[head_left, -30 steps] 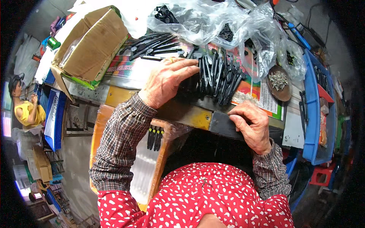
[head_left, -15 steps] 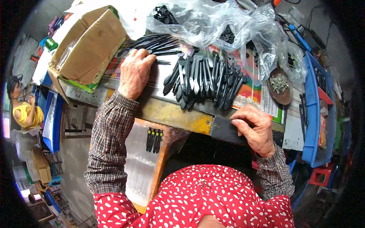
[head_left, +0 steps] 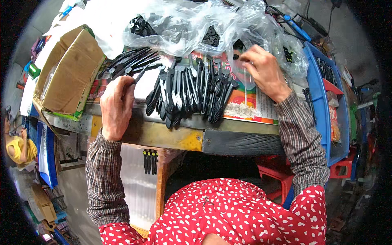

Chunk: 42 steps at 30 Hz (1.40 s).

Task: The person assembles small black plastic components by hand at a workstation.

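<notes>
My left hand [head_left: 117,107] pinches a slim black plastic piece [head_left: 141,74] between thumb and fingertips, its tip pointing up and right. Just beyond lies a fanned pile of similar black strips [head_left: 130,61]. A thick row of black handle-like pieces [head_left: 190,90] rests between my hands, hanging slightly over the table's front edge. My right hand [head_left: 264,71] is raised at the mouth of a clear plastic bag [head_left: 179,34], its fingers curled together. Beside its fingertips shows a small dark bit; whether they hold it is unclear. Small black parts [head_left: 211,37] sit inside the bag.
An opened cardboard box [head_left: 71,77] stands at the left of the table [head_left: 241,143]. On the right is a blue crate [head_left: 326,106] with black pieces and packets. A red stool [head_left: 277,175] is below. Another person in yellow [head_left: 22,149] is at far left.
My right hand has risen from the table's front edge to the bag. My left hand has drawn back from the strips with one black piece. The whole view has shifted.
</notes>
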Motion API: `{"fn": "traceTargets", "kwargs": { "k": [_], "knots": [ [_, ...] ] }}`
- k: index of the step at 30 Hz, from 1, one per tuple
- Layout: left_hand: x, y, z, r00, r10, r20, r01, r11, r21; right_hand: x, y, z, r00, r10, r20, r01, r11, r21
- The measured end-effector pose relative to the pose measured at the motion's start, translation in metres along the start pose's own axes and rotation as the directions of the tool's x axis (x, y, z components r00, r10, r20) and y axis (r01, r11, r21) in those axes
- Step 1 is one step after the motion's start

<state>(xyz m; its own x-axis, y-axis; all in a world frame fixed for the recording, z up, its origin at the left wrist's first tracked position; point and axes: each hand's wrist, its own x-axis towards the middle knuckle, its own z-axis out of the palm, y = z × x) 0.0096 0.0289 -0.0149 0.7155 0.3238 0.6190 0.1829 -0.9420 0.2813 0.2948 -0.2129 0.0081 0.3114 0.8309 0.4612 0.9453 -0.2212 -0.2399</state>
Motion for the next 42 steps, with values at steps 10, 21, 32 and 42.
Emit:
{"fn": "traceTargets", "kwargs": {
  "k": [10, 21, 32, 42],
  "knots": [
    [-0.013, 0.037, -0.016, 0.845, -0.417, 0.334, 0.531, 0.591, -0.607, 0.034, 0.031, 0.030, 0.991, -0.007, 0.132, 0.035, 0.977, -0.209],
    [-0.027, 0.063, -0.020, 0.792, -0.417, 0.446, 0.600, 0.391, -0.698, 0.017, 0.008, -0.001, 1.000, -0.014, 0.000, 0.014, 0.999, -0.032],
    [-0.039, 0.110, -0.021, 0.828, -0.375, 0.416, 0.557, 0.473, -0.682, -0.049, -0.063, -0.030, 0.970, 0.238, 0.055, -0.226, 0.791, 0.568],
    [-0.053, 0.158, 0.005, 0.830, -0.342, 0.441, 0.531, 0.246, -0.811, -0.097, -0.109, -0.018, 0.972, 0.188, 0.144, -0.234, 0.659, 0.715]
  ]
}}
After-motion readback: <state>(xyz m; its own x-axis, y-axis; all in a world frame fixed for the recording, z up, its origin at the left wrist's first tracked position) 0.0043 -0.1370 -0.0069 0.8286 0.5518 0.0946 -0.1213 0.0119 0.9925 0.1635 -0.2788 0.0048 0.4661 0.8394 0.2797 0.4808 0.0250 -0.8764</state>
